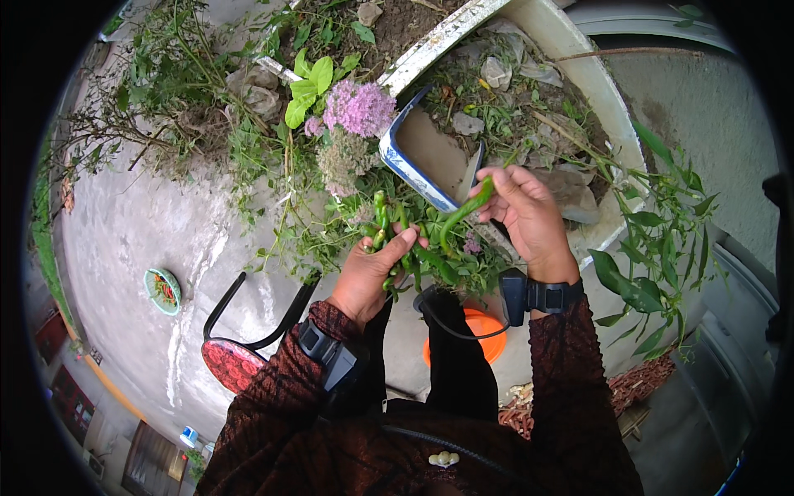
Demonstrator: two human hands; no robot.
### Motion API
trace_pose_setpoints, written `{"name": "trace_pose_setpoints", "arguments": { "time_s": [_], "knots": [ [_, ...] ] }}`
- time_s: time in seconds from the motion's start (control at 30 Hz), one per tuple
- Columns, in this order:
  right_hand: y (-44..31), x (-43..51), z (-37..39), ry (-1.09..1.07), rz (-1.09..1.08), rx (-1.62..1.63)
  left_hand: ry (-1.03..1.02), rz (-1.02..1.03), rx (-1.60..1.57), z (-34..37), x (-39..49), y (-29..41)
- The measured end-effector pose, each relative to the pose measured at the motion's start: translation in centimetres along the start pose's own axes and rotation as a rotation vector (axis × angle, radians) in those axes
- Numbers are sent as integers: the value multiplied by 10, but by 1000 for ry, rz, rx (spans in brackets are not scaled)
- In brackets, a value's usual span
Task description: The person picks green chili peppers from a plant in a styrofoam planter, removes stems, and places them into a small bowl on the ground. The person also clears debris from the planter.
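Several green chili peppers (409, 251) are bunched in my left hand (367, 273), their tips and stems poking out around the thumb. My right hand (521, 211) pinches one long curved green pepper (466, 211) near its stem, and that pepper hangs down toward the bunch. Beneath and beyond my hands spreads a heap of pulled leafy plants (360, 204). A blue-and-white rectangular planter (409, 177) stands just past my right fingertips, with bare soil inside. Pink flower clusters (358, 108) rise beside its far left corner.
A white trough (611, 105) holds soil, plastic scraps and weeds. Leafy stems (645, 273) overhang its right side. Behind my legs sits an orange bucket (487, 338). At left are a red-seated stool chair (232, 363) and a bowl of red and green peppers (162, 291) on the concrete.
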State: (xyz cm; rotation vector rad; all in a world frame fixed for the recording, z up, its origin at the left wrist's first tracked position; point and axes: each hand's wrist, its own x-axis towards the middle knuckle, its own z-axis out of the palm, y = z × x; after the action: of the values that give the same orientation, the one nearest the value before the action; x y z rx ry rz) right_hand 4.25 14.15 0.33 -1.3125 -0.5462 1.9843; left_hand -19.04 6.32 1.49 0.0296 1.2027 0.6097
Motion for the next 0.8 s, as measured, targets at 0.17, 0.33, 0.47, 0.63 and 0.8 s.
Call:
{"name": "trace_pose_setpoints", "arguments": {
  "time_s": [0.17,0.33,0.47,0.63,0.8],
  "knots": [
    [19,-15,21,-138,173,-133,-102,43,16,6,4,-6],
    [39,-25,39,-16,22,-266,-137,-76,21,6,-1,-12],
    [44,-30,42,41,-433,-799,-149,-129,59,4,-4,-16],
    [53,-34,33,61,-799,-1184,-143,-193,93,4,-7,-19],
    [51,-41,5,332,-402,-731,-86,-103,25,5,-11,-15]
  ]
}}
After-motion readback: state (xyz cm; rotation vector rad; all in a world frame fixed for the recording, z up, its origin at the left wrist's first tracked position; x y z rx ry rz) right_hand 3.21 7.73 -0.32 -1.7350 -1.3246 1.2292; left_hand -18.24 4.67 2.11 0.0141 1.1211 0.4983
